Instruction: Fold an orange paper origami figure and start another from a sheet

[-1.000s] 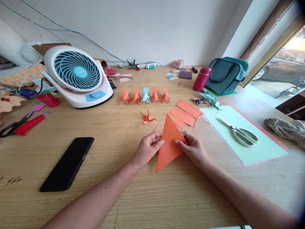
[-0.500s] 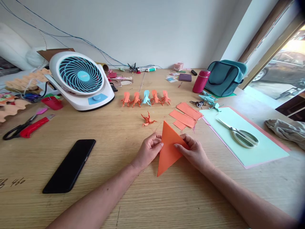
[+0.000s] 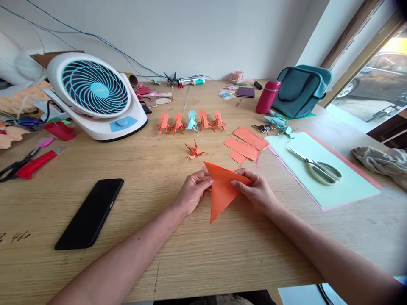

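Note:
An orange paper triangle (image 3: 221, 190) lies folded on the wooden table (image 3: 159, 169), its long point toward me. My left hand (image 3: 192, 192) pinches its left edge with curled fingers. My right hand (image 3: 256, 191) grips its right corner, thumb on top. A small orange origami figure (image 3: 194, 151) stands just beyond the paper. Behind it is a row of several orange origami figures (image 3: 178, 122) with one light blue origami figure (image 3: 191, 120) among them.
Orange paper strips (image 3: 246, 145) lie right of the figure. Scissors (image 3: 318, 167) rest on a mint paper sheet (image 3: 343, 186). A black phone (image 3: 90, 212) lies at left, a white fan (image 3: 93, 95) behind it, red cutter (image 3: 34, 164) far left, teal bag (image 3: 300, 91) and pink bottle (image 3: 268, 96) at back.
The triangle's far tip has come down toward me, so the shape is now shorter and wider at the top. Both hands stayed on its edges.

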The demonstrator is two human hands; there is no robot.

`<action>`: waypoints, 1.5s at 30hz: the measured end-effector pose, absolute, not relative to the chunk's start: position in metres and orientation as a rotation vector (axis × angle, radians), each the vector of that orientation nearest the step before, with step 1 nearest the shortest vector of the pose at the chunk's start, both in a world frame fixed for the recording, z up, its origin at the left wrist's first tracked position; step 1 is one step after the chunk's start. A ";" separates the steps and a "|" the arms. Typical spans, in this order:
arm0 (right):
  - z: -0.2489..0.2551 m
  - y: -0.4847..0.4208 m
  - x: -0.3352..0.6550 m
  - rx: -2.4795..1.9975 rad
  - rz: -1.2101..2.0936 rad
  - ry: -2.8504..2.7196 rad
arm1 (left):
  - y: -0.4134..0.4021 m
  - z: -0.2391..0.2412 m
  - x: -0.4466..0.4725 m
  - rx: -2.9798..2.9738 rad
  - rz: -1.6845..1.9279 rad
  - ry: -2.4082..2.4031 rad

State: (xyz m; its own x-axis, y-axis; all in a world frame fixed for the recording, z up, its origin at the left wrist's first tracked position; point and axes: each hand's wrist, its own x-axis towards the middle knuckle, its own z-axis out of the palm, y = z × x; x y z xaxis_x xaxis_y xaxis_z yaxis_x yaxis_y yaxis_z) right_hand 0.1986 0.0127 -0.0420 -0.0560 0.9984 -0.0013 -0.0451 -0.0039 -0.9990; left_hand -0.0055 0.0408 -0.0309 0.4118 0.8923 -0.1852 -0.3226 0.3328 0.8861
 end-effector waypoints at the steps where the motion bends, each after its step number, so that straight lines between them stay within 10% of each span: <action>1: -0.041 0.013 0.199 -1.150 1.268 -1.217 | 0.041 -0.030 -0.005 0.874 0.904 0.775; 45: -0.006 -0.007 0.181 -1.292 1.320 -1.748 | 0.034 -0.025 0.003 1.037 1.188 0.880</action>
State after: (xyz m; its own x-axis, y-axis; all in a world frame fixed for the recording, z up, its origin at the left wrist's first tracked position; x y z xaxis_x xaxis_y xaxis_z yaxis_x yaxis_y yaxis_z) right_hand 0.1809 -0.0073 -0.0058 -0.3548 0.9302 -0.0939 0.3449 0.0369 -0.9379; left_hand 0.0030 0.0343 -0.0247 0.1736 0.9848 -0.0078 -0.2949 0.0595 0.9537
